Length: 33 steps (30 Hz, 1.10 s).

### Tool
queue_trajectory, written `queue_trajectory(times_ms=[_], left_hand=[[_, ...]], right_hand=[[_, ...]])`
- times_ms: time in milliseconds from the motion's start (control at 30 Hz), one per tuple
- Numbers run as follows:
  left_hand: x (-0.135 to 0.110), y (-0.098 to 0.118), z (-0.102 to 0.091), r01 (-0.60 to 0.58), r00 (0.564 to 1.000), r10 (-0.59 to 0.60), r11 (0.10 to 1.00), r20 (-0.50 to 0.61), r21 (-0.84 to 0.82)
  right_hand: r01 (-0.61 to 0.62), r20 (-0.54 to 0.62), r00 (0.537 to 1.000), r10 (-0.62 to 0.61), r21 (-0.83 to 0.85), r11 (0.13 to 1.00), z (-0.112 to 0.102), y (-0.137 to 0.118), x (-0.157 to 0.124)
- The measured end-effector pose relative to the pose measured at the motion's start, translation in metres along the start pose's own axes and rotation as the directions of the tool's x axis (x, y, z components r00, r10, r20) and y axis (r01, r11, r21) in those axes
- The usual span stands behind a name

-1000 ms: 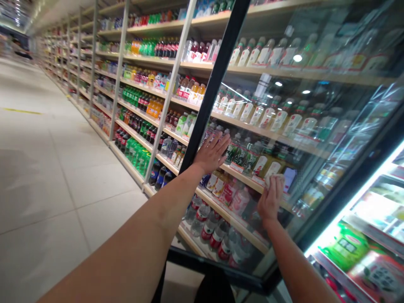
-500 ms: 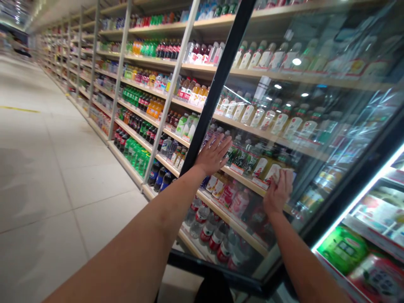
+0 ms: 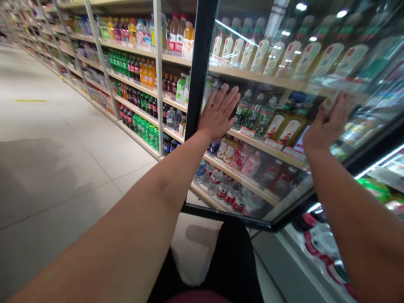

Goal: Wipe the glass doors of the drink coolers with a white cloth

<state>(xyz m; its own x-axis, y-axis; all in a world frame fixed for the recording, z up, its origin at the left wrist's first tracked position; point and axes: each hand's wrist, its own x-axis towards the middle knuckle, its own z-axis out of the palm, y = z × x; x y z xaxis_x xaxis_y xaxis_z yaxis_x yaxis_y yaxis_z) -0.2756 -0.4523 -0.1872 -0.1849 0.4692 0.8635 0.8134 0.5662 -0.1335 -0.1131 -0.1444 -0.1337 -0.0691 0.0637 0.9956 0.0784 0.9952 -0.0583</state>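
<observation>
An open glass fridge door with a black frame [image 3: 202, 63] stands in front of me, and bottles on shelves show through the glass. My left hand [image 3: 217, 113] lies flat on the glass by the frame's left edge, fingers spread and holding nothing. My right hand [image 3: 328, 124] presses on the glass further right, at about the same height. A pale white cloth [image 3: 327, 103] peeks out from under its fingers, blurred.
Long shelves of drink bottles [image 3: 139, 71] run along the aisle on the left, behind the door. The lit fridge interior [image 3: 375, 189] with packaged goods is at the lower right. The tiled floor [image 3: 63, 139] stretches to the left, with a yellow mark [image 3: 30, 100].
My right hand with the cloth has slid up and to the right across the glass. The left hand stays flat near the frame. My view has dipped and come closer to the door.
</observation>
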Motion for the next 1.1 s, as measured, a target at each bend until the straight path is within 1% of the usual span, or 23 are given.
queue_trajectory(times_ms=[100, 200, 367, 433, 533, 667, 800, 967, 1033, 1100], left_hand=[[0.0, 0.0, 0.0, -0.018, 1.0, 0.017, 0.999, -0.001, -0.041], [0.0, 0.0, 0.0, -0.004, 1.0, 0.005, 0.998, 0.006, -0.064], [0.001, 0.002, 0.0, 0.033, 0.998, -0.032, 0.999, 0.051, -0.025], [0.001, 0.003, 0.0, 0.04, 0.997, -0.038, 0.999, 0.063, -0.028], [0.002, 0.001, 0.002, 0.045, 0.997, -0.039, 0.995, 0.063, -0.092], [0.004, -0.004, 0.007, 0.045, 0.999, -0.043, 0.973, 0.017, -0.226], [0.006, -0.006, 0.009, 0.053, 0.998, -0.056, 0.963, -0.003, -0.264], [0.006, -0.004, 0.007, 0.068, 0.997, -0.072, 0.944, 0.002, -0.324], [0.006, -0.003, 0.005, 0.061, 0.998, -0.066, 0.945, -0.005, -0.322], [0.006, -0.002, 0.004, 0.056, 0.998, -0.062, 0.957, -0.009, -0.283]], right_hand=[[0.043, 0.015, 0.999, -0.042, -0.041, 0.998, -0.002, 0.001, -0.019], [0.064, 0.041, 0.997, -0.062, -0.043, 0.997, -0.002, 0.001, -0.033], [0.058, 0.109, 0.993, -0.055, -0.023, 0.998, -0.002, -0.007, -0.06], [0.075, 0.149, 0.986, -0.071, -0.022, 0.997, -0.003, -0.009, -0.074], [0.115, 0.199, 0.974, -0.108, -0.026, 0.993, -0.005, -0.009, -0.094], [0.144, 0.219, 0.966, -0.135, -0.027, 0.989, -0.002, -0.008, -0.115], [0.189, 0.21, 0.961, -0.178, -0.035, 0.981, 0.003, -0.012, -0.129], [0.195, 0.247, 0.951, -0.187, -0.006, 0.981, 0.005, -0.019, -0.144], [0.203, 0.26, 0.945, -0.199, 0.01, 0.979, 0.004, -0.021, -0.15], [0.226, 0.268, 0.937, -0.226, 0.032, 0.974, 0.003, -0.022, -0.154]])
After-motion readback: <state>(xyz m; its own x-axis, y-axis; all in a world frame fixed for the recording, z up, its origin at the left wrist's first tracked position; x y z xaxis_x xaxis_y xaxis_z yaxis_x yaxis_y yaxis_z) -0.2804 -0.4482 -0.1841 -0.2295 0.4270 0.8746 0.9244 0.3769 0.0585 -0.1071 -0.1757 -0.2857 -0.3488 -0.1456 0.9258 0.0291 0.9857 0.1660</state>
